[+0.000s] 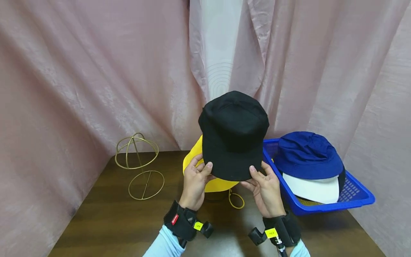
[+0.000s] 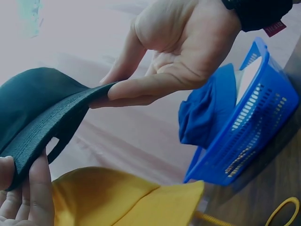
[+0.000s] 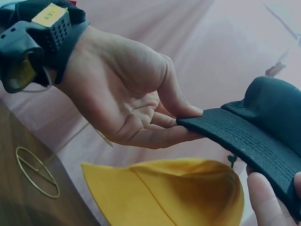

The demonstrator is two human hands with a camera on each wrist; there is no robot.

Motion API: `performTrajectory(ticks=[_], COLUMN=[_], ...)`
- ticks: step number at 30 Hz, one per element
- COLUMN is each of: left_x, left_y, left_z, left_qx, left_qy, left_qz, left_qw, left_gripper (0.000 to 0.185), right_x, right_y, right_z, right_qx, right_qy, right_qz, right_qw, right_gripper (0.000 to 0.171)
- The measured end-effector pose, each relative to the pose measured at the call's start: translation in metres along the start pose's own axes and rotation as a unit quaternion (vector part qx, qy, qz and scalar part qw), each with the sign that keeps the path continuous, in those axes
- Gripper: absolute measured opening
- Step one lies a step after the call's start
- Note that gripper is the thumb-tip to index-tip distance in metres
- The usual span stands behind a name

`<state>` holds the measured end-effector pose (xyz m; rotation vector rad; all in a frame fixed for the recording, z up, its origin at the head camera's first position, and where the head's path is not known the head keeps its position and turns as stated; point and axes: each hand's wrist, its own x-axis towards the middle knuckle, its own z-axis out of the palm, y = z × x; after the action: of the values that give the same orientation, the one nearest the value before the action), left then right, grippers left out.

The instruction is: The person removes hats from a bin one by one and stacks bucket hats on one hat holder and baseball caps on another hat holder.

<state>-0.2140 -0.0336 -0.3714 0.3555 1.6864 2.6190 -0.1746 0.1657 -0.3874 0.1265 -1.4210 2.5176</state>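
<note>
- Cap (image 1: 233, 135), black, is held up in the air above the wooden table (image 1: 106, 221), in front of the pink curtain (image 1: 70, 78), with its brim pointing down toward the person.
- The left hand (image 1: 195, 180) pinches the left edge of the brim, thumb on top and fingers under it; the right hand (image 1: 264, 187) pinches the right edge in the same way. Both wrist views show the brim pressed between thumb and fingers.
- Just behind and below the black cap there is a yellow cap (image 1: 210, 178) on a stand; I cannot tell if the two caps touch.
- I judge the cap is light and made of soft cloth, so the crown will fold or dent easily when it is squeezed.
- The brim looks stiff and has stitched rows, so it seems the best place to take hold; a two-sided pinch there should keep the cap level.
- The cloth is not slippery and not fragile, I think, so a gentle grip is enough.
- To the right, a blue basket (image 1: 356, 194) holds a blue cap (image 1: 306, 153) and a white cap (image 1: 313, 189); to the left stands a gold wire stand (image 1: 138, 164).
</note>
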Motion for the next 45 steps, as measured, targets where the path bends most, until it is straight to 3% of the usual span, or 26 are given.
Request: performTrajectory(ticks=[7, 17, 23, 35, 45], left_x=[-0.004, -0.003, -0.006, -0.007, -0.012], left_y=[0.017, 0.023, 0.030, 0.036, 0.047], left_z=[-0.025, -0.036, -0.052, -0.070, -0.092], left_qx=[-0.017, -0.020, -0.008, -0.010, 0.004], left_qy=[0.015, 0.012, 0.032, 0.046, 0.069], left_qz=[0.027, 0.044, 0.055, 0.058, 0.060], left_qw=[0.9994, 0.9987, 0.9980, 0.9972, 0.9958], left_gripper=[0.043, 0.036, 0.032, 0.033, 0.034], right_x=[0.004, 0.003, 0.004, 0.003, 0.004], right_y=[0.007, 0.012, 0.021, 0.031, 0.044], right_z=[0.029, 0.042, 0.055, 0.074, 0.093], right_qx=[0.009, -0.005, 0.008, 0.020, 0.028], right_qy=[-0.012, -0.011, -0.027, -0.029, -0.067], right_qz=[0.026, 0.012, 0.029, 0.043, 0.050], right_qw=[1.000, 1.000, 0.999, 0.998, 0.996], right_gripper=[0.038, 0.042, 0.047, 0.048, 0.050])
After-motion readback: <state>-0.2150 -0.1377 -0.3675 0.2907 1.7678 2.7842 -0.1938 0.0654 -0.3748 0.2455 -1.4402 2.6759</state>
